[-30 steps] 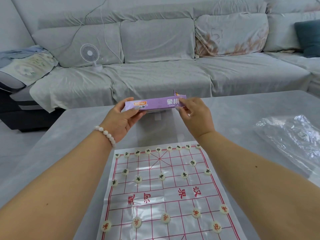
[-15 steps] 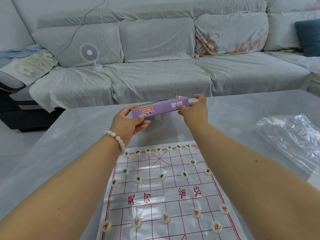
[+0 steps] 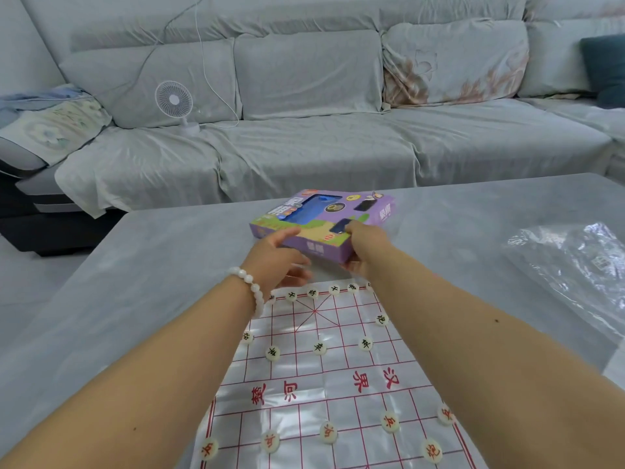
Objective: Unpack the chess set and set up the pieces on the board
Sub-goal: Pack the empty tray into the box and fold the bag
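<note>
Beyond the board (image 3: 324,377), purple box (image 3: 324,221) gripped by both hands, plastic bag (image 3: 575,272) well right.

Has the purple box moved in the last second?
Yes. The purple box has tipped from edge-on to top face up and gone down toward the table, just beyond the board's far edge.

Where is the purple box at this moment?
In the head view, the purple box sits mid-table just beyond the board, held by the left hand and right hand.
</note>
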The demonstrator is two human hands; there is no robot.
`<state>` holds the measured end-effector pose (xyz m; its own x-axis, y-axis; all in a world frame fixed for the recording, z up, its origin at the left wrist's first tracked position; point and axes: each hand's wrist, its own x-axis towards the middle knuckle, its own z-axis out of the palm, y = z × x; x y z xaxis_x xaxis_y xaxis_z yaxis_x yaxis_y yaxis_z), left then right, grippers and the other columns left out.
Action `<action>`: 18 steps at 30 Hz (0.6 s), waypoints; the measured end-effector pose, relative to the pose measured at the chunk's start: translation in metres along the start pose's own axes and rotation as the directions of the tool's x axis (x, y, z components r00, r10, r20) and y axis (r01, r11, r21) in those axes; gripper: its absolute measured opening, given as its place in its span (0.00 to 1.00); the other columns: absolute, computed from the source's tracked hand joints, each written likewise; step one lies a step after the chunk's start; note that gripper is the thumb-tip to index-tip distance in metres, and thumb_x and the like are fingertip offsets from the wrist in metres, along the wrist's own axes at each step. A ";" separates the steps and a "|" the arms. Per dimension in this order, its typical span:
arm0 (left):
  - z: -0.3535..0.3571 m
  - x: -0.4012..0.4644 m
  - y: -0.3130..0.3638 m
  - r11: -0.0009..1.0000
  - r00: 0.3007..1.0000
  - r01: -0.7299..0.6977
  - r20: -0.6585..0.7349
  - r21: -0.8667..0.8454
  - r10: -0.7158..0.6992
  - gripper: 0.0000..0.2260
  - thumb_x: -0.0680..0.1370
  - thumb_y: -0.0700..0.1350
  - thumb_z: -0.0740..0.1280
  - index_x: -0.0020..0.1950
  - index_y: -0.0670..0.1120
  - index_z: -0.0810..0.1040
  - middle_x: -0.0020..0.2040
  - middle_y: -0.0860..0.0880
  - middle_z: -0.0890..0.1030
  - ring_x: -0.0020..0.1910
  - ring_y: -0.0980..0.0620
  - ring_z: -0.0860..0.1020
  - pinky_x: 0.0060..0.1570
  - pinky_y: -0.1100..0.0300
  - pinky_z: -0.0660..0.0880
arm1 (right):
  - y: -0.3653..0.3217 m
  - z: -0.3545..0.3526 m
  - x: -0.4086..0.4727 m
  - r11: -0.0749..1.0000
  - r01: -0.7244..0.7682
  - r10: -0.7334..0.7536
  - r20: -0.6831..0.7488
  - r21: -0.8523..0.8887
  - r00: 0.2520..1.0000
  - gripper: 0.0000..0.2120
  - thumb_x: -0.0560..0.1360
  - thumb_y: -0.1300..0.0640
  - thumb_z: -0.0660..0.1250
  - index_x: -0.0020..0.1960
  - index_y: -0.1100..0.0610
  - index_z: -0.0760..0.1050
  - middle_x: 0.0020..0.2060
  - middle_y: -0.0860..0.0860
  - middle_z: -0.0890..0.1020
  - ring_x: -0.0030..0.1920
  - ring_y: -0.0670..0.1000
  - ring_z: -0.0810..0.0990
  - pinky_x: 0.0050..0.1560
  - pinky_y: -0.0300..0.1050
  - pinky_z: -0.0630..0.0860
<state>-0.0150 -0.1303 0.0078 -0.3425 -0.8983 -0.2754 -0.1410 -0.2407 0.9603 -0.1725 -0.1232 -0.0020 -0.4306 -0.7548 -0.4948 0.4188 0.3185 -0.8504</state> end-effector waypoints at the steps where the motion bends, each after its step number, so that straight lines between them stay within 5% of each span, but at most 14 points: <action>1: -0.008 0.008 -0.003 1.000 0.995 -0.007 -0.097 0.019 0.009 0.20 0.75 0.32 0.61 0.63 0.49 0.73 0.43 0.42 0.79 0.32 0.47 0.78 0.31 0.57 0.79 | -0.001 -0.008 0.004 0.999 0.002 -0.003 -0.026 -0.042 1.000 0.03 0.77 0.59 0.61 0.48 0.59 0.70 0.47 0.58 0.78 0.40 0.55 0.78 0.31 0.44 0.75; 3: -0.025 0.028 -0.010 0.996 0.960 -0.005 -0.279 0.094 0.032 0.18 0.75 0.35 0.62 0.64 0.45 0.73 0.47 0.43 0.76 0.36 0.49 0.76 0.31 0.58 0.76 | -0.002 -0.022 0.015 0.990 0.034 -0.046 -0.082 -0.138 0.996 0.04 0.78 0.57 0.60 0.49 0.57 0.70 0.46 0.57 0.78 0.35 0.52 0.76 0.32 0.42 0.73; 6: -0.050 0.051 -0.018 0.974 0.919 0.082 -0.393 0.211 0.008 0.24 0.74 0.42 0.66 0.70 0.45 0.67 0.57 0.44 0.75 0.47 0.46 0.77 0.41 0.55 0.78 | -0.005 -0.041 0.033 0.948 0.137 -0.183 -0.138 -0.287 0.973 0.11 0.78 0.57 0.59 0.37 0.53 0.68 0.39 0.52 0.73 0.31 0.48 0.71 0.33 0.41 0.70; 10: -0.062 0.072 -0.022 0.941 0.943 0.164 -0.327 0.296 -0.061 0.32 0.75 0.47 0.66 0.76 0.47 0.56 0.72 0.44 0.65 0.65 0.42 0.70 0.65 0.51 0.68 | -0.005 -0.050 0.054 0.899 0.185 -0.313 -0.287 -0.398 0.905 0.08 0.75 0.57 0.62 0.49 0.60 0.76 0.44 0.55 0.80 0.42 0.55 0.79 0.39 0.42 0.72; 12: -0.057 0.080 -0.023 0.959 0.965 0.129 -0.255 0.252 -0.063 0.32 0.76 0.46 0.66 0.76 0.47 0.55 0.74 0.45 0.62 0.69 0.43 0.65 0.69 0.51 0.63 | -0.002 -0.047 0.062 0.867 0.185 -0.334 -0.263 -0.463 0.905 0.12 0.74 0.60 0.61 0.55 0.60 0.77 0.49 0.57 0.81 0.46 0.57 0.78 0.45 0.45 0.73; 14: -0.050 0.088 -0.023 0.965 0.984 0.073 -0.176 0.251 -0.029 0.25 0.75 0.46 0.67 0.70 0.47 0.65 0.70 0.45 0.69 0.68 0.43 0.68 0.67 0.51 0.65 | -0.002 -0.039 0.060 0.807 0.211 -0.359 -0.174 -0.551 0.917 0.15 0.75 0.64 0.58 0.60 0.59 0.75 0.52 0.57 0.80 0.49 0.57 0.77 0.52 0.47 0.75; 18: -0.044 0.091 -0.020 0.865 0.966 0.068 -0.251 0.497 0.068 0.10 0.77 0.49 0.63 0.53 0.44 0.76 0.49 0.45 0.79 0.44 0.48 0.76 0.41 0.58 0.70 | -0.006 -0.028 0.062 0.718 0.257 -0.376 -0.049 -0.647 0.925 0.19 0.78 0.65 0.56 0.67 0.59 0.69 0.60 0.59 0.76 0.60 0.59 0.74 0.59 0.47 0.71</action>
<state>-0.0025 -0.2240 -0.0344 -0.1074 -0.9761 -0.1892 -0.6068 -0.0864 0.7902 -0.2240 -0.1559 -0.0321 -0.5953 -0.7900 -0.1467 -0.3273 0.4051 -0.8537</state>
